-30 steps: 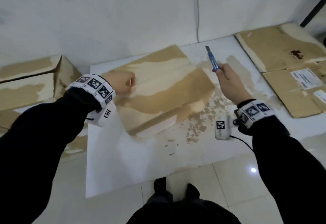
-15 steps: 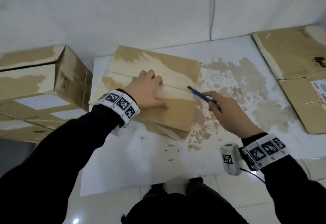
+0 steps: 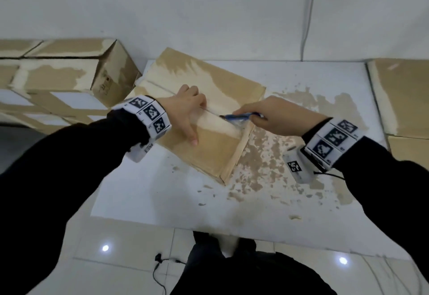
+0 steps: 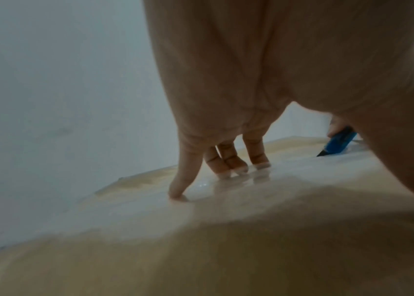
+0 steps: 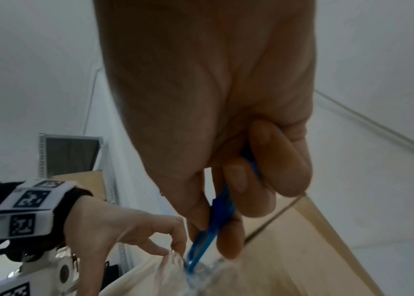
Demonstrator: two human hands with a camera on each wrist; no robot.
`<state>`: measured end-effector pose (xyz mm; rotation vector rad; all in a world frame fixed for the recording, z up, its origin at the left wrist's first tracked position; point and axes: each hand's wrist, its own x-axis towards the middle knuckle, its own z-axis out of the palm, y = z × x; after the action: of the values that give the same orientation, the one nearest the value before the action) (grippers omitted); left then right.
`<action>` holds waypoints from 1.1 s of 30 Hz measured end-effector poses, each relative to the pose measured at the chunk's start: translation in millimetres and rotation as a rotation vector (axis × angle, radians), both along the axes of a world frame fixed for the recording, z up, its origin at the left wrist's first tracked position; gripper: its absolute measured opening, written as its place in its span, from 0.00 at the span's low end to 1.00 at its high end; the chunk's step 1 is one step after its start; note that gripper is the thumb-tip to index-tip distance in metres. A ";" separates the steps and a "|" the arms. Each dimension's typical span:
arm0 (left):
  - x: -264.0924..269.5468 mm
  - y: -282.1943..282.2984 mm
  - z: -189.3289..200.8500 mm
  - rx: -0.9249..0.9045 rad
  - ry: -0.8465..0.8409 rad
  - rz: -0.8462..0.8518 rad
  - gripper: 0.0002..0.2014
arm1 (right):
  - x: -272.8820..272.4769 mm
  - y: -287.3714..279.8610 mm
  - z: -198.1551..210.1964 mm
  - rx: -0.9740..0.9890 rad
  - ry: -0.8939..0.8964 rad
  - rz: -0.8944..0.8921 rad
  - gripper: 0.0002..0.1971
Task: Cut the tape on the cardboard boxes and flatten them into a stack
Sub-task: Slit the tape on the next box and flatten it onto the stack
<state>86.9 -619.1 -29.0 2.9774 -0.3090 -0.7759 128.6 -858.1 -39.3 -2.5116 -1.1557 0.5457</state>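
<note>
- Right now the cardboard box (image 3: 209, 118) lies flat on the white mat (image 3: 162, 197) before you; it looks light and stiff, with a slippery taped seam (image 3: 222, 124).
- Your left hand (image 3: 185, 111) props spread fingertips (image 4: 259, 162) on the top, beside the seam.
- Your right hand (image 3: 276, 116) pinches a blue knife (image 3: 239, 116), its tip in the tape, close to your left thumb.

L hand (image 3: 185, 111) arched, fingertips (image 4: 177, 192) pressing down, thumb spread out; R hand (image 3: 274, 118) curled in a grip, knuckles up, both forearms reaching fwd in black sleeves (image 3: 58, 167).
</note>
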 end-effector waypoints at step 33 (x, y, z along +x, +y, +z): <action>18.1 -18.5 1.5 -0.081 -0.068 -0.048 0.45 | -74.8 -63.1 -35.8 0.395 0.700 -0.400 0.18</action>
<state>105.0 -637.6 -27.5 2.9347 -0.4066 -0.6511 53.9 -921.3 -75.1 -1.8861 -0.4294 0.8788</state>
